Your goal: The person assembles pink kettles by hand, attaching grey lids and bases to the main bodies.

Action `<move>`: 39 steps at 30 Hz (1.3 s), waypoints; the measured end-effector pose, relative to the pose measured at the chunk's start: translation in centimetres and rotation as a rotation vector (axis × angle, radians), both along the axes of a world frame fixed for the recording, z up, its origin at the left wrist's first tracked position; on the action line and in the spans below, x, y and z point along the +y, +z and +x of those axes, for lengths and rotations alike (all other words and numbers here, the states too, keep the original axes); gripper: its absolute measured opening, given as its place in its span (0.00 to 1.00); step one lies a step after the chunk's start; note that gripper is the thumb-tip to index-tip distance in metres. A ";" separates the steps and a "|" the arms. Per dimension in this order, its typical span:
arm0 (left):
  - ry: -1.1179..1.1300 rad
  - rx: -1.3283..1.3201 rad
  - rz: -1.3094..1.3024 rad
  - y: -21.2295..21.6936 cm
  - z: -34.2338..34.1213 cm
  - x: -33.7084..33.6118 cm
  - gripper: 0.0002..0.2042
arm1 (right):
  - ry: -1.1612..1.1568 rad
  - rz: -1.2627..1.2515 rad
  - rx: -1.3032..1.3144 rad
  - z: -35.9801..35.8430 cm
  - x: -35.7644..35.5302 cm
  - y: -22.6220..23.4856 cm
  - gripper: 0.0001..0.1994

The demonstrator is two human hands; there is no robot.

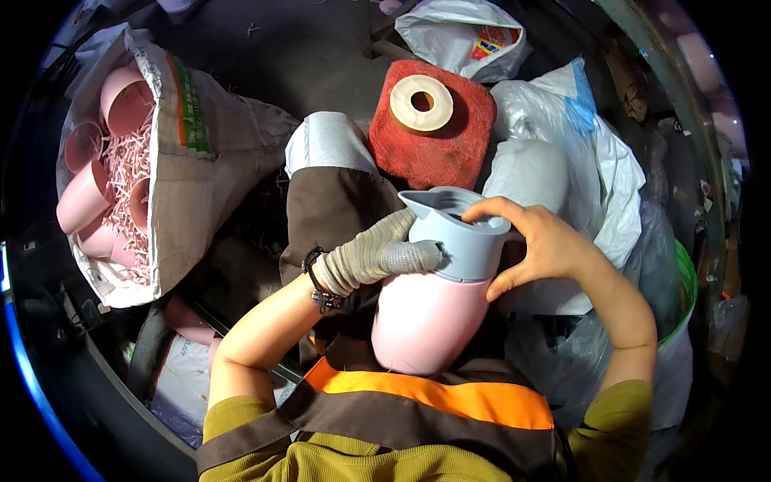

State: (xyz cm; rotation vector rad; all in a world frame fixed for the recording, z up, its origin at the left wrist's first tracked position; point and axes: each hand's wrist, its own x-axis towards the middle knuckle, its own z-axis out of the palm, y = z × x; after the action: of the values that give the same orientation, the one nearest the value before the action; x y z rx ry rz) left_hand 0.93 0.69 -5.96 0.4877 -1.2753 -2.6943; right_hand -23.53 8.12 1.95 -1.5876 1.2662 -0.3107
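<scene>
A pink jug with a grey-blue spouted collar rests tilted against my lap, its spout toward the upper left. My left hand, in a grey knit glove with worn fingertips, is closed round the collar below the spout, the thumb lying across its front. On the other side, my bare right hand grips the jug's rim. Its index finger reaches over into the top opening, and the thumb presses near the seam between collar and body. The other right fingers are hidden behind the jug.
At the left, a woven sack holds several pink cups and many small pink scraps. Ahead lies a red padded seat with a roll of cream tape. White plastic bags crowd the right side.
</scene>
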 end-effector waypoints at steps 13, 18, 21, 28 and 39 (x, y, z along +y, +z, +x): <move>0.331 -0.261 -1.026 -1.3 -5.3 -12.9 0.31 | -0.129 -0.009 -0.004 -1.1 0.8 0.2 0.37; -0.087 -0.834 -1.853 -3.3 -10.9 -12.2 0.43 | -0.206 -0.035 0.043 -1.6 1.6 2.5 0.39; -0.069 -0.840 -1.747 -3.9 -10.7 -13.1 0.43 | -0.290 -0.251 0.123 -4.3 2.9 3.8 0.42; 0.673 -0.795 -1.417 1.6 -4.2 -19.6 0.36 | -0.416 -0.838 0.401 -4.5 -3.1 4.5 0.39; 0.510 -0.138 -1.848 15.6 -8.8 -12.2 0.34 | -0.334 -0.719 0.565 -3.5 -6.1 0.2 0.44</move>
State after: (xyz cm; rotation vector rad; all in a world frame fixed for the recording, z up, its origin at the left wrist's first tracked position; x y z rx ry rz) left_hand -7.82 -11.54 9.64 0.4933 -2.3838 -0.4061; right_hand -27.06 2.00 2.14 -2.1547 2.0166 -0.6041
